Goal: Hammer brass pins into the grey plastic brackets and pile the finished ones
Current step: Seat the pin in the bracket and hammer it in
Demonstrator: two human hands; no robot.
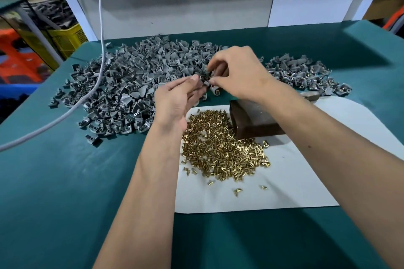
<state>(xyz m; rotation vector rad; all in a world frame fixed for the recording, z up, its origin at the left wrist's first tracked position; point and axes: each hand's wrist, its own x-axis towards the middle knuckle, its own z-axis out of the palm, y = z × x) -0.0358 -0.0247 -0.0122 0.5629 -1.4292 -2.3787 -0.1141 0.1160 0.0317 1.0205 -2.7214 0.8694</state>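
A big heap of grey plastic brackets (131, 81) covers the far left of the green table. A smaller pile of brackets with brass pins (306, 74) lies at the far right. Loose brass pins (220, 148) are spread on a white sheet (284, 181). A dark metal block (251, 120) stands on the sheet beside the pins. My left hand (177, 102) and my right hand (238, 72) meet above the heap's near edge. Both pinch a small grey bracket (206, 82) between their fingertips. Whether a pin sits in it is hidden.
A white cord (99, 28) hangs from above and trails over the bracket heap to the left edge. A hammer head (311, 95) shows behind my right forearm. A white panel closes the back of the table. Yellow and orange crates stand at the left.
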